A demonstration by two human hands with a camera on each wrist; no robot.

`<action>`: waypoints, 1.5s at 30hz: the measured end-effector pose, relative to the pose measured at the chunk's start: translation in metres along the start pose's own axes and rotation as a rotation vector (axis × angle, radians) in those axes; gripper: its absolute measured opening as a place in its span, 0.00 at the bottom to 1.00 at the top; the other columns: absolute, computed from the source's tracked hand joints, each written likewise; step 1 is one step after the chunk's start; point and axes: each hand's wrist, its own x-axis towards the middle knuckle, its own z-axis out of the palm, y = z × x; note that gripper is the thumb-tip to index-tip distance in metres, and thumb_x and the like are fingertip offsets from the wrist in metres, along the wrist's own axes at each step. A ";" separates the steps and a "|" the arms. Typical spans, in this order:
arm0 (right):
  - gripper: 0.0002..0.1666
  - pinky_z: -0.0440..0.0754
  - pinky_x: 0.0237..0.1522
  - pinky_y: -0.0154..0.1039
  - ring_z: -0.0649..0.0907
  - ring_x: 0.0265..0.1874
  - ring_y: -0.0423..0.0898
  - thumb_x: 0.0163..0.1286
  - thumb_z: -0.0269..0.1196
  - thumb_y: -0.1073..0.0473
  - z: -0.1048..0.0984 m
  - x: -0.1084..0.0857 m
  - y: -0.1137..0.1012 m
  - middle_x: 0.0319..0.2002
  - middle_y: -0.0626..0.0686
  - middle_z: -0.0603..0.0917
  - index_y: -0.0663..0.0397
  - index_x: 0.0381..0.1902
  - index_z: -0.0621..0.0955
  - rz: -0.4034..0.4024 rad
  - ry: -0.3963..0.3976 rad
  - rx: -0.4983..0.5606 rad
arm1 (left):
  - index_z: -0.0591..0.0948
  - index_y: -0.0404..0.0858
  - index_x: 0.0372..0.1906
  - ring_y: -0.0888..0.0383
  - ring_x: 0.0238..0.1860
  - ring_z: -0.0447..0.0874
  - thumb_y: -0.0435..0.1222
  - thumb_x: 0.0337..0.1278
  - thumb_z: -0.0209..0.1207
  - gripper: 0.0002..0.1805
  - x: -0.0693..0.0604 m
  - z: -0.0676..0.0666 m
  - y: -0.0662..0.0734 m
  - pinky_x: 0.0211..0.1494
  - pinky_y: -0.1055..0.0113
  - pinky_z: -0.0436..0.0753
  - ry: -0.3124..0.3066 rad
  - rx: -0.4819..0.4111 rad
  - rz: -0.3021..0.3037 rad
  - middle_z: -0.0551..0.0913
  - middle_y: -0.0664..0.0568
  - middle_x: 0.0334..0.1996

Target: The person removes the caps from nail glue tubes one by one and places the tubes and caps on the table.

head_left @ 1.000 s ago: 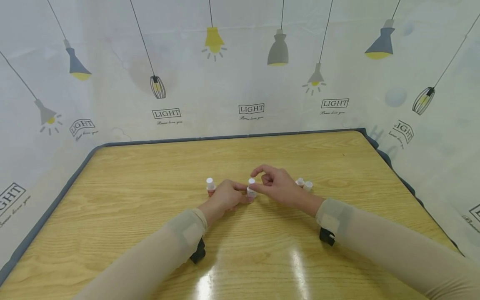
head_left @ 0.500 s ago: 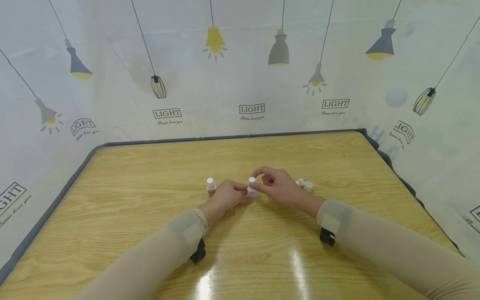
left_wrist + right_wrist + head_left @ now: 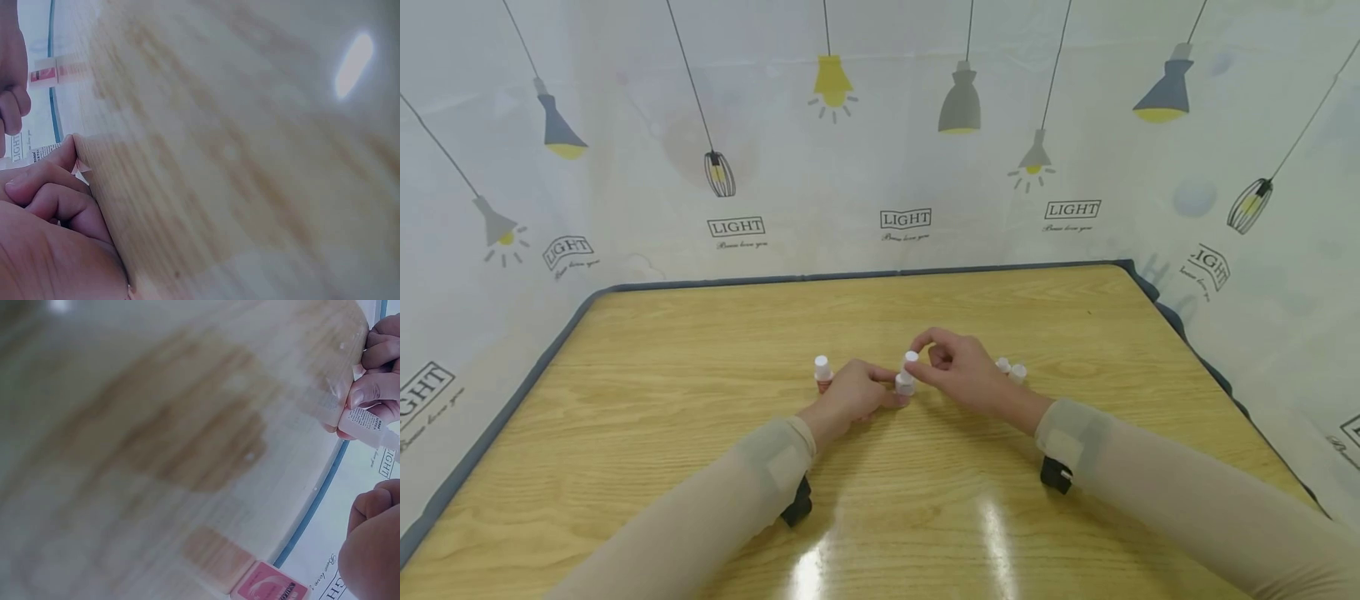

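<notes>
A small white bottle [image 3: 905, 386] with printed text on its side stands upright on the table near its middle. My left hand [image 3: 853, 392] holds it low down between thumb and fingers. Thumb and forefinger of my right hand [image 3: 958, 368] pinch the white cap [image 3: 911, 357], which is raised above the bottle and a little to its right. Whether it is clear of the neck I cannot tell. In the right wrist view the bottle's printed side [image 3: 364, 425] shows beside the left fingertips [image 3: 359, 397], and the cap is out of sight.
On the wooden table [image 3: 715, 467], a white-capped bottle with a red label [image 3: 823, 372] stands left of my left hand. Two more white-capped bottles [image 3: 1018, 372] stand partly hidden behind my right wrist. A patterned curtain [image 3: 820, 167] encloses the table's far side.
My right hand has moved slightly up and right with the cap, opening more space above the bottle. The left hand and bottle have stayed nearly still.
</notes>
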 end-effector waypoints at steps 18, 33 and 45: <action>0.08 0.66 0.25 0.33 0.63 0.17 0.38 0.78 0.67 0.55 -0.001 -0.003 0.003 0.20 0.45 0.66 0.49 0.50 0.82 -0.062 0.031 -0.033 | 0.87 0.44 0.64 0.64 0.13 0.56 0.38 0.61 0.76 0.26 0.001 0.000 -0.003 0.19 0.71 0.61 -0.009 -0.010 0.012 0.91 0.50 0.49; 0.08 0.66 0.24 0.33 0.63 0.16 0.38 0.78 0.67 0.55 -0.017 -0.014 -0.001 0.20 0.45 0.67 0.49 0.50 0.81 -0.072 -0.003 -0.128 | 0.87 0.43 0.64 0.65 0.12 0.57 0.38 0.61 0.76 0.25 -0.001 0.001 -0.001 0.18 0.72 0.62 -0.005 -0.015 0.019 0.92 0.49 0.48; 0.09 0.65 0.22 0.31 0.63 0.15 0.33 0.73 0.71 0.54 -0.030 -0.021 0.013 0.18 0.41 0.68 0.49 0.47 0.85 -0.152 -0.091 -0.400 | 0.87 0.43 0.64 0.65 0.12 0.57 0.37 0.61 0.76 0.26 -0.001 0.002 0.000 0.18 0.72 0.64 0.003 -0.015 0.016 0.91 0.47 0.54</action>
